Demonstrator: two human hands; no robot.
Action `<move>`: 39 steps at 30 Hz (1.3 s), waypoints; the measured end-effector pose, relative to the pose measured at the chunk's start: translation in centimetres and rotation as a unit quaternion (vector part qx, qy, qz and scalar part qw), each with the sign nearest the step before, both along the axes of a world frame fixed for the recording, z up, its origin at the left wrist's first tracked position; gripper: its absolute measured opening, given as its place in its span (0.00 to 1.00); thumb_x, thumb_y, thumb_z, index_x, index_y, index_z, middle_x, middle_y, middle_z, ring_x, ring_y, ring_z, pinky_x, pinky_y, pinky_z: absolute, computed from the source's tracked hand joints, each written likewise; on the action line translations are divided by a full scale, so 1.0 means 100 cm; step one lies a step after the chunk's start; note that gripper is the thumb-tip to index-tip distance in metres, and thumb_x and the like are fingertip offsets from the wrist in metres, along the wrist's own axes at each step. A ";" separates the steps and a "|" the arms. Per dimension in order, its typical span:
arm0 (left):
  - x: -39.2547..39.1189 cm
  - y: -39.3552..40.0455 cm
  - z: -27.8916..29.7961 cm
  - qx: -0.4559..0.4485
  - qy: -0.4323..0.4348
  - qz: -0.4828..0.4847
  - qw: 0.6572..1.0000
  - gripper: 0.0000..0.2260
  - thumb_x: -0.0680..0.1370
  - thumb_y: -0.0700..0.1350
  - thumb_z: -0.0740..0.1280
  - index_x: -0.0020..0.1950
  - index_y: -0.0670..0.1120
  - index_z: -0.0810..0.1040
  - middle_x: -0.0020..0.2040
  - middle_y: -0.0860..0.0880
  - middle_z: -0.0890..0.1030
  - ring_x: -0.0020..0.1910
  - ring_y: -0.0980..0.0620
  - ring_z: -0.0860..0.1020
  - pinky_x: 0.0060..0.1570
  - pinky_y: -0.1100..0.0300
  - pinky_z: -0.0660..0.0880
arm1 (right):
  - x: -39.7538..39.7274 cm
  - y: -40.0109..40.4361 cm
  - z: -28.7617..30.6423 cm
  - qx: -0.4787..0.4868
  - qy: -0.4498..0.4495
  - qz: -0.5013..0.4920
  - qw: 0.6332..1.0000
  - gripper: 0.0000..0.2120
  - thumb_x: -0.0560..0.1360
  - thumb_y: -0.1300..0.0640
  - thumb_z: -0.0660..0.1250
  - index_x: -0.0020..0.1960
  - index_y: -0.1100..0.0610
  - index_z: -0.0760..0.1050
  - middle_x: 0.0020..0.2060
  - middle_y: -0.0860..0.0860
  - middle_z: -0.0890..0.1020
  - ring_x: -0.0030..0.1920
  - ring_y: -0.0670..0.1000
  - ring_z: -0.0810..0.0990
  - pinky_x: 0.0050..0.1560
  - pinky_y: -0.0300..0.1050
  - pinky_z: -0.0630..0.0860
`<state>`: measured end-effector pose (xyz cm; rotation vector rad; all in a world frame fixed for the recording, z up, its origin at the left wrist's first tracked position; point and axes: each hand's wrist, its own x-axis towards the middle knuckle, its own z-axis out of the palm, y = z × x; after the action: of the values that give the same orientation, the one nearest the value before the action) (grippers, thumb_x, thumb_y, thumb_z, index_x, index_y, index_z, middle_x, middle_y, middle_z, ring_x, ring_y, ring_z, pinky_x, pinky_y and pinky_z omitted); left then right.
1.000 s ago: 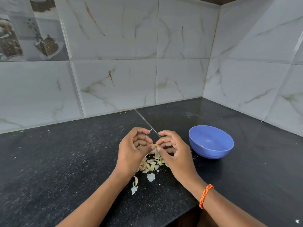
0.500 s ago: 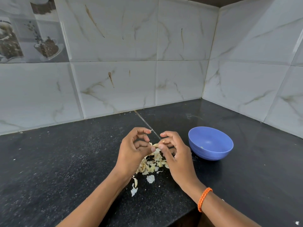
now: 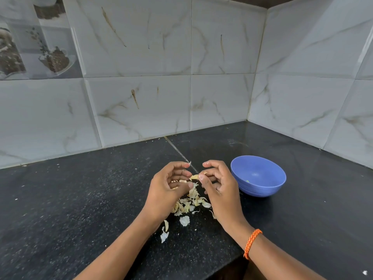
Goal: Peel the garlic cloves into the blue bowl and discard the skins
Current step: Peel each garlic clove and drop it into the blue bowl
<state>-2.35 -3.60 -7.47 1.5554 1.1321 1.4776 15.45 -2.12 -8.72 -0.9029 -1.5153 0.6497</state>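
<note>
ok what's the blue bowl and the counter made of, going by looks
The blue bowl looks like moulded plastic: even matte colour, soft sheen, ribbed rings near its base. The counter looks like polished black granite: fine pale speckles, glossy reflections near the corner, and a straight joint line between slabs.

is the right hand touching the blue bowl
Apart. In the head view a strip of black counter shows between the right hand and the blue bowl.
</note>
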 end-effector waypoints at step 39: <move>0.001 -0.008 0.009 -0.033 -0.081 -0.018 0.996 0.19 0.75 0.33 0.79 0.62 0.51 0.85 0.47 0.35 0.85 0.44 0.42 0.84 0.55 0.42 0.84 | -0.005 -0.006 0.002 0.036 -0.065 0.028 0.997 0.15 0.82 0.63 0.72 0.67 0.52 0.79 0.49 0.42 0.88 0.52 0.43 0.87 0.52 0.37 0.83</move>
<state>-2.27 -4.39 -6.55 1.3773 1.0426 1.4981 14.98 -2.75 -8.49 -0.8653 -1.6743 0.5819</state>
